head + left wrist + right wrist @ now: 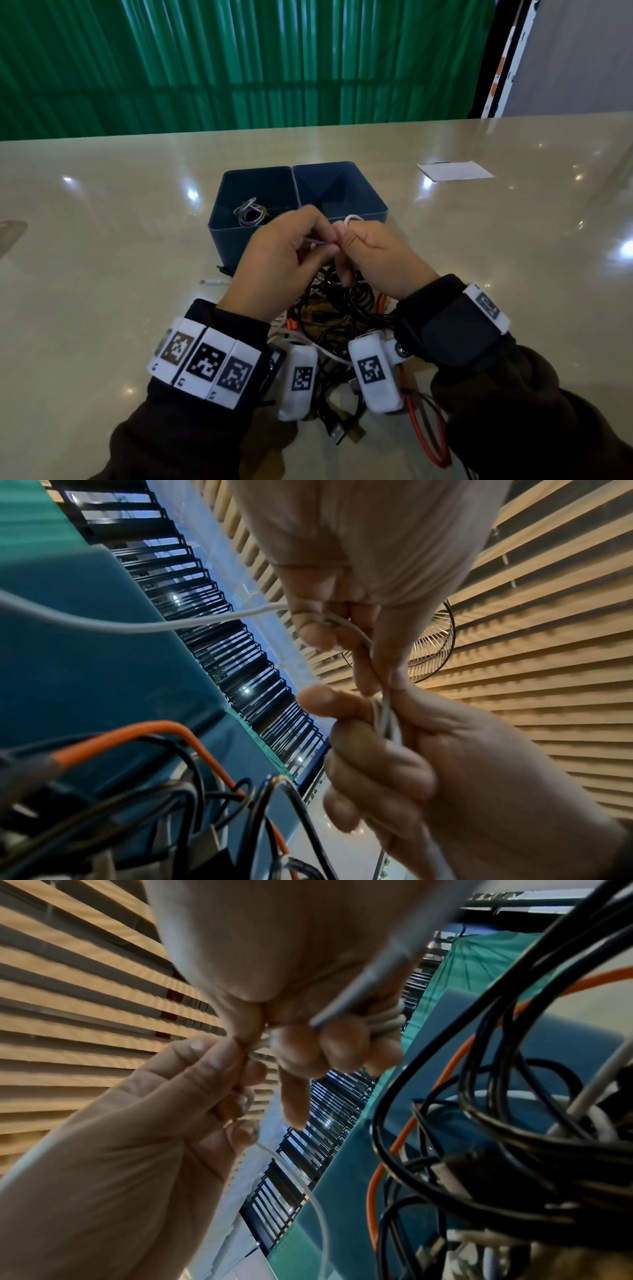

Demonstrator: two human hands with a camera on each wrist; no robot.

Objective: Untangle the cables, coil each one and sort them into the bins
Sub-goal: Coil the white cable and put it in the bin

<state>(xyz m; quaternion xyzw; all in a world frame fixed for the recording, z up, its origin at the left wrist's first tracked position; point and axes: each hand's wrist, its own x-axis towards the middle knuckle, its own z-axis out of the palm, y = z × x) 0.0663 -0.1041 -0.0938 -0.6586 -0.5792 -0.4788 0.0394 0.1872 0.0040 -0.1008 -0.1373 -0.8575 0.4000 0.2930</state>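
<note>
My two hands meet above the table, just in front of the bins. My right hand (356, 240) grips a small coil of white cable (387, 1016), and one loop (352, 218) pokes out above its fingers. My left hand (308, 236) pinches the loose run of the same white cable (171, 624) right beside it. Below my wrists lies a tangle (335, 308) of black, white and orange-red cables. Two dark blue bins stand side by side: the left bin (219, 233) holds a grey coiled cable (248, 213), and the right bin (342, 192) shows nothing inside.
A red cable (428, 438) loops out of the tangle near my right sleeve. A white connector (214, 282) lies on the glossy beige table (102, 240), left of the pile. A white paper sheet (454, 170) sits at the back right, with a green curtain behind the far edge.
</note>
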